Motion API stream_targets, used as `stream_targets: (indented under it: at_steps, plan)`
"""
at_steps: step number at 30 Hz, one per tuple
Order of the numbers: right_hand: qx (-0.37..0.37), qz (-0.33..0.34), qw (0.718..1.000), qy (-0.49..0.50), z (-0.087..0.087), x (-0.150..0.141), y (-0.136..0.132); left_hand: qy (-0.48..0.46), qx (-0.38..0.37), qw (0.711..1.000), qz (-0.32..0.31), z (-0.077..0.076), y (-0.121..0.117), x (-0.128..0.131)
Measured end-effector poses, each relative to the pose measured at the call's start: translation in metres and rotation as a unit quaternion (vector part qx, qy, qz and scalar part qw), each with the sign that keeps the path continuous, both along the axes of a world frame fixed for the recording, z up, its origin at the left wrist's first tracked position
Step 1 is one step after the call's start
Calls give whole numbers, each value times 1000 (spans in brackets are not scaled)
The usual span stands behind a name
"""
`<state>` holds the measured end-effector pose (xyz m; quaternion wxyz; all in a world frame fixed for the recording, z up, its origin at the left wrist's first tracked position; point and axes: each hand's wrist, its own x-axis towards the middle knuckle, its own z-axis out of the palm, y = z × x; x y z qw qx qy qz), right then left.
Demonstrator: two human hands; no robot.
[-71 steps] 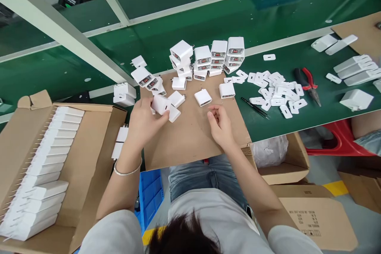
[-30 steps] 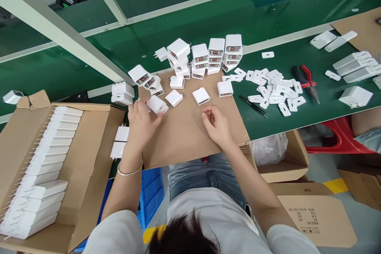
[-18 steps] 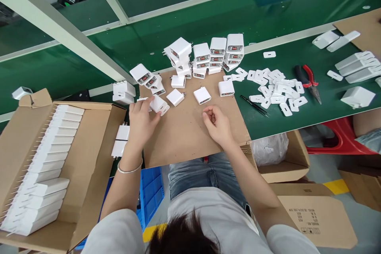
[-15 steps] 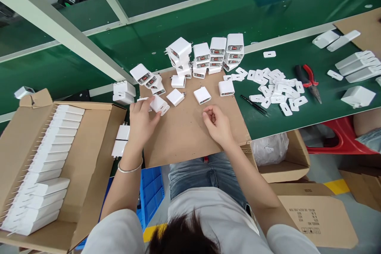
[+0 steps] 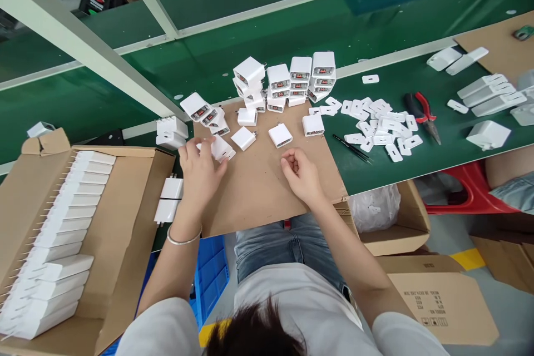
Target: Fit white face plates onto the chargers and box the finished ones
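At the left of the cardboard sheet (image 5: pixel 250 189), my left hand (image 5: pixel 200 172) is beside a few white charger housings (image 5: pixel 222 148), fingers apart and thumb stretched toward them. Whether its fingertips touch one is unclear. Loosely curled, my right hand (image 5: pixel 301 173) rests over the sheet with nothing visible in it. Just beyond it lies a single white charger (image 5: pixel 280 135). Another charger (image 5: pixel 243 138) with metal pins lies between the hands. Stacked open-ended chargers (image 5: pixel 278 78), red-marked inside, stand along the sheet's far edge.
On the right, the green bench carries a pile of white slotted covers (image 5: pixel 387 122), black tweezers (image 5: pixel 352 149) and red-black pliers (image 5: pixel 423 114). A cardboard box (image 5: pixel 137 233) at left holds a row of chargers (image 5: pixel 79 200). A person's leg (image 5: pixel 511 178) shows at far right.
My left hand has lowered slightly and its index finger has drawn back from the charger. My right hand stays curled in nearly the same place. The view has shifted a little.
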<state>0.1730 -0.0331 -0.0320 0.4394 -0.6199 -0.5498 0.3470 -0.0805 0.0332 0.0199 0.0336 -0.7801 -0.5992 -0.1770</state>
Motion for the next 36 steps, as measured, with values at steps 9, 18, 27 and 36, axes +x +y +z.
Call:
stream_targets:
  at_steps: [9,18,27,36]
  plan:
    - [90,-127,960,-233,15,77,4,43,-24,989,-142,6,19,62]
    - [-10,-13,950,-311,7,218,-5,124,-65,977,-163,6,41,70]
    - [35,-20,942,-332,0,220,12,-186,-126,969,-102,16,9,84]
    - [80,-11,953,-291,26,153,4,-277,-33,954,-113,-14,-12,74]
